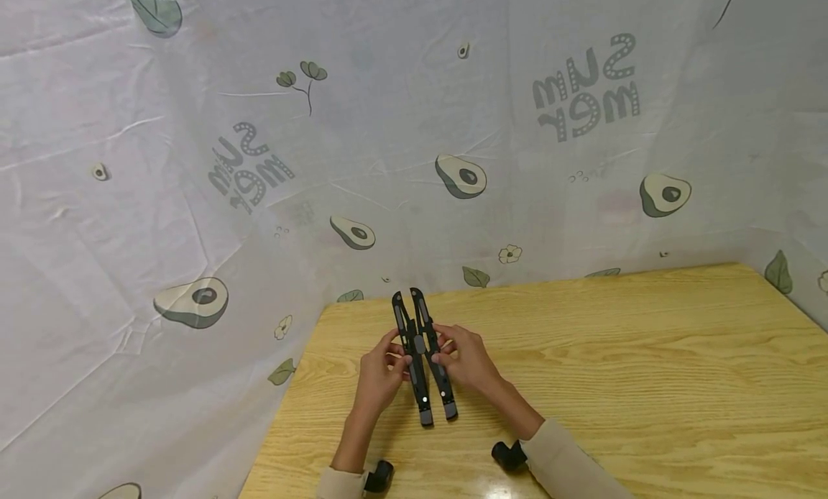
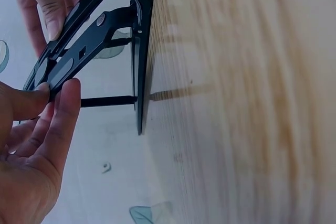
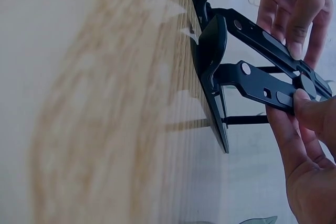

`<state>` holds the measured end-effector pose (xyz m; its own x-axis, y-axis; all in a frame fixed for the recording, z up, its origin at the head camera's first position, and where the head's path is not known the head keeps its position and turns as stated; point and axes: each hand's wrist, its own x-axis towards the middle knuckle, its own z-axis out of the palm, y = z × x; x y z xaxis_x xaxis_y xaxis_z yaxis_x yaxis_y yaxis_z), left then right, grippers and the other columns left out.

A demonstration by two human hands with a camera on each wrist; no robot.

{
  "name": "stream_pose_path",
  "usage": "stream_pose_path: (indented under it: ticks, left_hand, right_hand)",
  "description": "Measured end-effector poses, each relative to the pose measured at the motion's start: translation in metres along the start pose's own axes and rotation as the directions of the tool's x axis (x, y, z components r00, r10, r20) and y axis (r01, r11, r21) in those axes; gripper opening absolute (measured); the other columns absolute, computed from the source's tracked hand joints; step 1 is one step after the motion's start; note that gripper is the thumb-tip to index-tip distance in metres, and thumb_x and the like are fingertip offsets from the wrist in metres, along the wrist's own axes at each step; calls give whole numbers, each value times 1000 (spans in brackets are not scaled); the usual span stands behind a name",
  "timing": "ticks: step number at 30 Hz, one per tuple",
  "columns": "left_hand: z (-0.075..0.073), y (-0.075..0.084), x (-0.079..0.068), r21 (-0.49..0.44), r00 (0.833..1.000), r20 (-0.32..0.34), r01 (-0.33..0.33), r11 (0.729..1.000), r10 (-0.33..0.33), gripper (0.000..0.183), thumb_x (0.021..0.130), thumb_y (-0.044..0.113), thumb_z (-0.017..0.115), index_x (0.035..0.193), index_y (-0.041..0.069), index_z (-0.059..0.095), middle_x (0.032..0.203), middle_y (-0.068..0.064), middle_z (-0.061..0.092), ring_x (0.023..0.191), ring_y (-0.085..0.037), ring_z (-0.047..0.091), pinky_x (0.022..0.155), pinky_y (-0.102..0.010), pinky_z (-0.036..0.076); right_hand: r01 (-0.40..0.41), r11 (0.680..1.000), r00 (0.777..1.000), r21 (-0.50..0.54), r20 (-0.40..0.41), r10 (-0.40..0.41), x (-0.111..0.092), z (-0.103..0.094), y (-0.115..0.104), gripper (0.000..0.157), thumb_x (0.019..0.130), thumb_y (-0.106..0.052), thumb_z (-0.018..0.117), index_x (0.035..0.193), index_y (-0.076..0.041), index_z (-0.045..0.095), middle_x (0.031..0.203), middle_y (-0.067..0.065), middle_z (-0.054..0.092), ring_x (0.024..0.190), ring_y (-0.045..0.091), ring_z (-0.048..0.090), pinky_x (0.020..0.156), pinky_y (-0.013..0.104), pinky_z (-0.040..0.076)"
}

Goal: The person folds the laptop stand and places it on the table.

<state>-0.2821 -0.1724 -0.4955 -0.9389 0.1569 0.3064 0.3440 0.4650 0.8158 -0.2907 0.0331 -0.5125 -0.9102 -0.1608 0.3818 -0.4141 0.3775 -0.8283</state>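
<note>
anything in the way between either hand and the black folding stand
Nothing visible is in the way: the left hand already pinches one arm of the black folding stand and the right hand pinches the other, with no object between. The stand's base sits on the wooden table.

The head view looks forward and down from well back, the stand (image 1: 419, 344) at six o'clock. Both wrist views, close and turned sideways, share it: ten o'clock in the left, three in the right.
</note>
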Motion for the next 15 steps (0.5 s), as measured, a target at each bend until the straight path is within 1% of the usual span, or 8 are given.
stream_pose_path:
  ticks: [1,7,8,10,15]
  left_hand:
    - [0,1,0,-1,1000,0,9,1000,-9,60,96,-14,68,154,-5,52,100,-21,69,83,-31,78,64,-32,67]
    - [2,2,0,13,1000,10,24,1000,-25,61,97,-11,69,155,-2,52,101,-18,69,83,-25,78,65,-30,67]
    - [3,1,1,16,1000,11,24,1000,-24,60,97,-11,69,154,-1,52,101,-18,69,84,-25,78,65,-30,67]
    - [4,1,1,14,1000,9,28,1000,-28,61,97,-11,70,154,-1,53,101,-18,70,84,-25,78,65,-30,67]
    - [6,3,2,-7,1000,10,23,1000,-23,61,97,-11,70,155,-1,52,102,-20,70,86,-31,79,67,-35,68]
  right_hand:
    - [8,1000,1000,-3,3,-8,0,0,-1,56,92,6,79,146,1,64,103,8,69,92,23,77,71,21,61]
    - [-8,1000,1000,-1,17,8,-1,1,-3,57,93,4,79,148,0,62,105,8,69,94,23,77,71,21,62]
    - [-18,1000,1000,0,18,18,-1,1,-3,58,93,4,79,148,-1,62,105,7,69,95,23,77,71,21,61]
    - [-13,1000,1000,-1,17,13,-1,2,-2,58,93,4,79,148,-1,62,105,7,69,94,23,77,71,21,62]
    - [24,1000,1000,-7,16,-23,0,3,-1,57,93,5,79,147,0,63,104,9,69,92,24,77,70,23,63]
